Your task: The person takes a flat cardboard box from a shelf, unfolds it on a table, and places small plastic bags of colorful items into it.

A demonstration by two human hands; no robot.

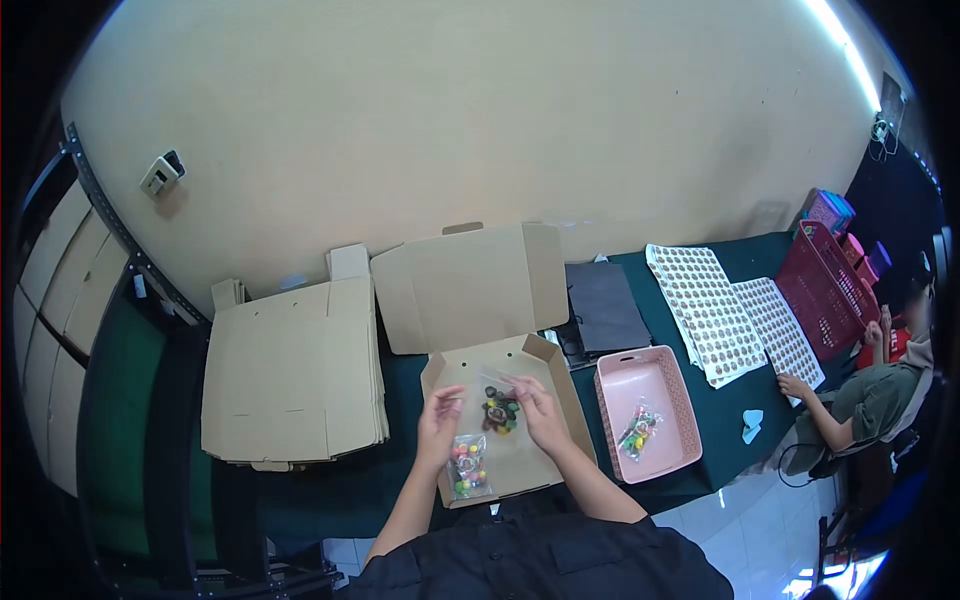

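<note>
An open cardboard box (535,470) lies in front of me, its lid (460,285) folded back towards the wall. Over the box, my right hand (541,415) pinches the upper edge of a clear plastic bag (500,411) with dark, green and yellow round pieces in it. My left hand (440,422) is to the left of that bag, fingers apart and apparently holding nothing. Below it, a second clear bag (468,466) of pink, yellow and green pieces rests in the box's near left part.
Flat cardboard boxes (290,375) are stacked at left. To the right stand a pink basket (677,425) with one bag (639,430), a dark flat item (607,305), sticker sheets (707,310) and a red crate (825,290). Another person's hand (795,388) touches a sheet.
</note>
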